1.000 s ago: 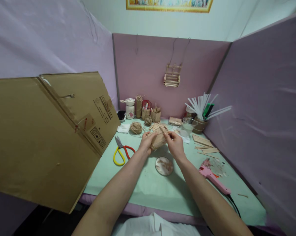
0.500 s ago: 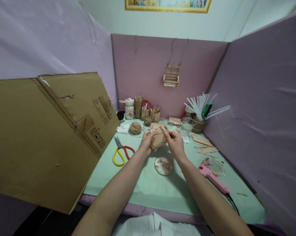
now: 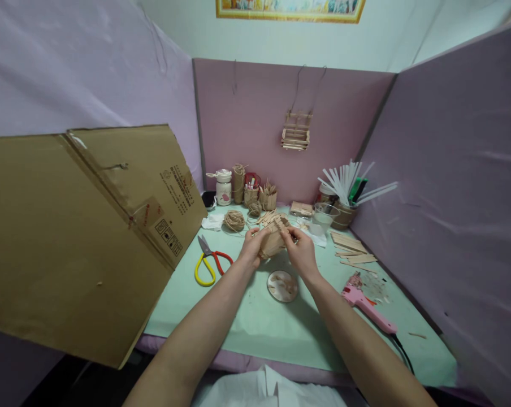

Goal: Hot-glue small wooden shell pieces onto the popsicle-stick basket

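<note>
Over the middle of the table, a small craft stick box (image 3: 272, 242) is held tilted between both hands. My left hand (image 3: 252, 246) is closed around its left side. At its right upper edge, the fingers of my right hand (image 3: 298, 245) are pinched on the rim; whether a separate small piece is also between them I cannot make out. Just below the hands lies a round white dish (image 3: 282, 286) with brownish bits on it. Behind the box, loose wooden sticks (image 3: 267, 217) are partly hidden.
Scissors (image 3: 208, 260) with yellow and red handles lie left, near a twine ball (image 3: 234, 220) and a large cardboard sheet (image 3: 90, 237). On the right are a pink glue gun (image 3: 368, 305), flat sticks (image 3: 349, 242), a plastic cup (image 3: 324, 216) and a pot of white glue sticks (image 3: 344, 216).
My right hand has shifted slightly left and down along the box's rim. The box has turned a little in my left hand, which stays nearly in place.
</note>
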`<action>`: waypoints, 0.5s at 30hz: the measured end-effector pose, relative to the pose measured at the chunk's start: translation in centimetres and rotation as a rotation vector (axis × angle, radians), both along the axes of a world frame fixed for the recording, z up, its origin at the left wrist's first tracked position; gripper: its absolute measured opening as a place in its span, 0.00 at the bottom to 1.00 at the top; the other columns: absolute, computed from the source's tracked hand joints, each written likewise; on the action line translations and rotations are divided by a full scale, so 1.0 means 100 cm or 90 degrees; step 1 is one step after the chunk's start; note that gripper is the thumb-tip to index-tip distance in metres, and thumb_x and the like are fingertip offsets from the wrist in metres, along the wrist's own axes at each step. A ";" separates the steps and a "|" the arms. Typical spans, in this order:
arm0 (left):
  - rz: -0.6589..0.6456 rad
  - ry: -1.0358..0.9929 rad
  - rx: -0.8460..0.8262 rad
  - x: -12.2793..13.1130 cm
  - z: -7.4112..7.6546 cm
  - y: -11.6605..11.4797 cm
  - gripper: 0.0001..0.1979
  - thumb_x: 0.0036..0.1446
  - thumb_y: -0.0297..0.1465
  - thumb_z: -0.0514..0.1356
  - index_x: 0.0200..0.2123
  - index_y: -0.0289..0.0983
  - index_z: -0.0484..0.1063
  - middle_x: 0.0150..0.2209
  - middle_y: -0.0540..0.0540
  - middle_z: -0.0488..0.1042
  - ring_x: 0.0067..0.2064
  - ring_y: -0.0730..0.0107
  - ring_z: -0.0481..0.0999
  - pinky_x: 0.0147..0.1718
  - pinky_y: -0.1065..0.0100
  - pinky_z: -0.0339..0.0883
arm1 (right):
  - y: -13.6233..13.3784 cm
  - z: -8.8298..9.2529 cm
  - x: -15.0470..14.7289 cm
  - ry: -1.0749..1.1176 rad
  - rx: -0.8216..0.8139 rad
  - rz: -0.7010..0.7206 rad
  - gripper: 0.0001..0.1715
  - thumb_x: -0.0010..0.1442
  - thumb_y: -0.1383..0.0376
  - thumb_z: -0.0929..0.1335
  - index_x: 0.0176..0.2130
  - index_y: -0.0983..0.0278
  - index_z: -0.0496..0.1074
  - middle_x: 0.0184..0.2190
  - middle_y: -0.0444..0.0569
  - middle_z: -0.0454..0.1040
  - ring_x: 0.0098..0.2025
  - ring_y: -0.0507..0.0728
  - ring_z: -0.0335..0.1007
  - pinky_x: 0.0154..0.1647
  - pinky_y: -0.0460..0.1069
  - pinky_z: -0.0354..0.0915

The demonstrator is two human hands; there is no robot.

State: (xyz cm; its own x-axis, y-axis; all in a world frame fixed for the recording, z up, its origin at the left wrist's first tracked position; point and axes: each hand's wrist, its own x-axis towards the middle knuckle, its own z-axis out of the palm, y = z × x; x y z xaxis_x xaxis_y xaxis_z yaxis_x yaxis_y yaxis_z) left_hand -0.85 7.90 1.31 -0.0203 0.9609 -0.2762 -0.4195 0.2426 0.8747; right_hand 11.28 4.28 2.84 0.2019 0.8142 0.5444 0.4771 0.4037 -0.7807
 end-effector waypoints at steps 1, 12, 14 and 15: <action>0.000 -0.001 0.002 0.000 0.000 0.000 0.30 0.42 0.38 0.68 0.47 0.42 0.60 0.37 0.46 0.72 0.29 0.68 0.73 0.23 0.69 0.68 | 0.000 0.000 0.000 -0.003 0.001 0.000 0.19 0.57 0.53 0.64 0.32 0.65 0.74 0.30 0.50 0.76 0.34 0.57 0.66 0.36 0.50 0.60; 0.000 -0.004 0.013 0.002 -0.001 -0.002 0.31 0.43 0.39 0.68 0.48 0.42 0.59 0.36 0.46 0.72 0.29 0.68 0.73 0.24 0.69 0.67 | 0.000 0.000 0.001 -0.005 -0.004 0.001 0.19 0.57 0.52 0.64 0.32 0.65 0.74 0.31 0.51 0.76 0.34 0.57 0.67 0.36 0.50 0.61; -0.001 -0.004 0.007 0.001 0.000 -0.003 0.31 0.42 0.40 0.68 0.48 0.42 0.60 0.37 0.46 0.73 0.30 0.68 0.74 0.25 0.69 0.67 | 0.001 0.000 0.002 0.004 -0.010 -0.001 0.20 0.56 0.52 0.65 0.33 0.65 0.74 0.31 0.51 0.76 0.34 0.58 0.68 0.36 0.50 0.61; 0.001 -0.012 0.008 0.001 0.002 -0.003 0.31 0.42 0.40 0.68 0.48 0.41 0.61 0.37 0.45 0.73 0.30 0.68 0.74 0.25 0.69 0.67 | 0.003 0.000 0.003 0.011 -0.013 -0.001 0.21 0.56 0.51 0.65 0.33 0.66 0.74 0.31 0.51 0.76 0.34 0.58 0.68 0.35 0.50 0.61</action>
State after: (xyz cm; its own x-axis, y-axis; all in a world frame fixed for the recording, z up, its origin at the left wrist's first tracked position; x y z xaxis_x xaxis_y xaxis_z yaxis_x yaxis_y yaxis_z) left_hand -0.73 7.60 1.47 -0.0171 0.9641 -0.2649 -0.4361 0.2313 0.8697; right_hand 11.54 4.54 2.87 0.2126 0.8251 0.5235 0.4645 0.3860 -0.7970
